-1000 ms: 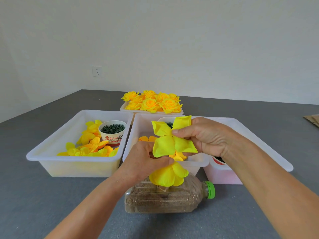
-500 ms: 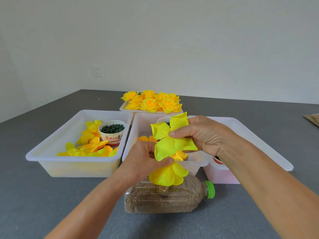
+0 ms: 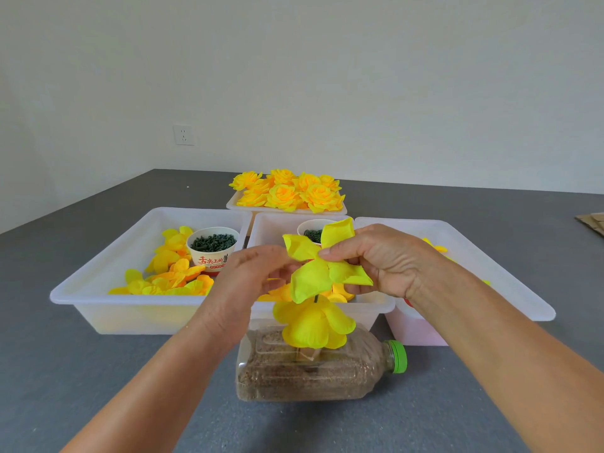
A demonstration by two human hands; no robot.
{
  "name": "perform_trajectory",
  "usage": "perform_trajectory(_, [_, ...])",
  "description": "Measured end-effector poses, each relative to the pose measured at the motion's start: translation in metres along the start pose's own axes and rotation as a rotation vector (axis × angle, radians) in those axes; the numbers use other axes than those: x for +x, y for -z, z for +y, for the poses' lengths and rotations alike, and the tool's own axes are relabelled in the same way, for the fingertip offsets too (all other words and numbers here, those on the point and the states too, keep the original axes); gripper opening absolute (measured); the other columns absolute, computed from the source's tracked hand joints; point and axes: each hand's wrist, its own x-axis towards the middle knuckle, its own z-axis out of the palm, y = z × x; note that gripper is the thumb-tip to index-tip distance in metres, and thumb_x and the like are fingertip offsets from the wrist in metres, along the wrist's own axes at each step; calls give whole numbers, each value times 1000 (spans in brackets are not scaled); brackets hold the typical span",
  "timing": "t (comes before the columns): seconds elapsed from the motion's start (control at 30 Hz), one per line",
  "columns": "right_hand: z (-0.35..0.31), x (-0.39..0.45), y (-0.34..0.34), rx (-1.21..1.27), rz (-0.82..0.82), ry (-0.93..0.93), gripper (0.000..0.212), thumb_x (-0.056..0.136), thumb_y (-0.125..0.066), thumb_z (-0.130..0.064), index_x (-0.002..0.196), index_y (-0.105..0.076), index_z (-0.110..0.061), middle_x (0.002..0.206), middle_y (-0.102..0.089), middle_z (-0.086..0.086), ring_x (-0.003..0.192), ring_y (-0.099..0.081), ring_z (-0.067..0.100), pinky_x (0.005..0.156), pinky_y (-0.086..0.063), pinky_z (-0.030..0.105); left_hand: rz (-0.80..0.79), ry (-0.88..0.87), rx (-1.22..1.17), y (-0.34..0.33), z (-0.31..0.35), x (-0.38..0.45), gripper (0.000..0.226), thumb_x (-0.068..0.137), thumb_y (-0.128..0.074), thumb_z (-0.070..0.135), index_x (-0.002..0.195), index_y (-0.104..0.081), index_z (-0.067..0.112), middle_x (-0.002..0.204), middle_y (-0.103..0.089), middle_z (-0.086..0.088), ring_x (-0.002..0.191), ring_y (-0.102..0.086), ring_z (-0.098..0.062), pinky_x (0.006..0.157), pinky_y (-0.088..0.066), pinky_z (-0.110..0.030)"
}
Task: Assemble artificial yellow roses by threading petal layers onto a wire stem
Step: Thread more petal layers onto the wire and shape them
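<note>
My right hand (image 3: 389,259) pinches a bright yellow petal layer (image 3: 310,277) near its centre, held just above a thin dark wire stem (image 3: 316,299). Below it on the stem sits a partly built yellow rose (image 3: 313,325). The stem stands in a sand-filled plastic bottle (image 3: 310,377) lying on its side with a green cap. My left hand (image 3: 255,279) is raised beside the layer, and its curled fingertips hold the layer's left side from behind.
Three white bins stand behind the bottle: the left bin (image 3: 98,299) holds loose petals and a paper cup of green parts (image 3: 212,248), the middle bin (image 3: 379,307) another cup, the right bin (image 3: 510,289) a few petals. A tray of finished roses (image 3: 287,194) is farther back.
My left hand has lifted off the rose on the stem and come up to the petal layer's left side. The layer has tilted slightly in my right hand.
</note>
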Motion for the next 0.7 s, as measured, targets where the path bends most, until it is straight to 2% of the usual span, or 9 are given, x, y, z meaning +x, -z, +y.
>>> perform_trajectory(0.07, [1, -1, -1, -1, 6, 2, 16, 80, -67, -5, 95, -63, -8, 79, -64, 11, 53, -60, 16, 40, -44, 17, 1, 32, -14, -4, 7, -1, 35, 70, -68, 36, 86, -71, 5, 88, -68, -15, 83, -60, -26, 88, -48, -42])
perform_trajectory(0.1, [1, -2, -2, -2, 9, 4, 16, 80, -67, -6, 95, -63, -9, 78, -64, 10, 54, -61, 16, 40, -44, 17, 0, 28, 16, -8, 9, -3, 41, 63, -78, 39, 85, -71, 4, 85, -69, -15, 80, -60, -25, 86, -49, -41])
perform_trajectory(0.17, [2, -2, -2, 9, 6, 6, 8, 80, -67, -7, 87, -63, -11, 69, -65, 5, 53, -61, 15, 40, -44, 17, -12, 14, 63, -14, 12, -7, 46, 57, -78, 37, 85, -72, 2, 88, -70, -21, 80, -60, -27, 87, -50, -42])
perform_trajectory(0.3, [6, -5, 1, 83, -44, -17, 7, 82, -66, -11, 77, -63, -14, 60, -65, 1, 47, -59, 12, 41, -46, 17, -25, 78, -11, -17, 12, -5, 45, 61, -72, 25, 96, -69, -4, 107, -62, -34, 87, -55, -31, 91, -45, -48])
perform_trajectory(0.4, [10, -7, 4, 187, -72, -51, 8, 84, -63, -10, 76, -62, -12, 55, -64, 1, 42, -58, 10, 41, -47, 17, -26, 145, -4, -15, 13, -1, 26, 71, -71, 17, 93, -71, 2, 102, -68, -25, 88, -60, -30, 93, -47, -46])
perform_trajectory(0.5, [14, -7, 4, 187, -55, -59, 9, 84, -63, -7, 77, -63, -13, 58, -65, 1, 45, -60, 10, 41, -47, 17, -42, 197, 21, -14, 13, 3, 9, 78, -68, 13, 83, -73, 8, 84, -72, -13, 74, -65, -23, 78, -53, -35])
perform_trajectory(0.6, [18, -6, 3, 135, -62, -53, 10, 83, -63, -6, 81, -63, -16, 65, -66, 1, 50, -60, 9, 42, -47, 17, -52, 235, 41, -13, 12, 5, 6, 80, -67, 10, 82, -72, 8, 74, -72, -8, 64, -66, -18, 64, -54, -27])
perform_trajectory(0.7, [20, -6, 4, 88, -58, -50, 11, 83, -64, -6, 79, -62, -17, 62, -66, 0, 49, -61, 8, 44, -48, 19, -45, 258, 50, -12, 11, 5, 8, 80, -67, 10, 85, -72, 7, 78, -73, -9, 66, -66, -19, 66, -54, -28])
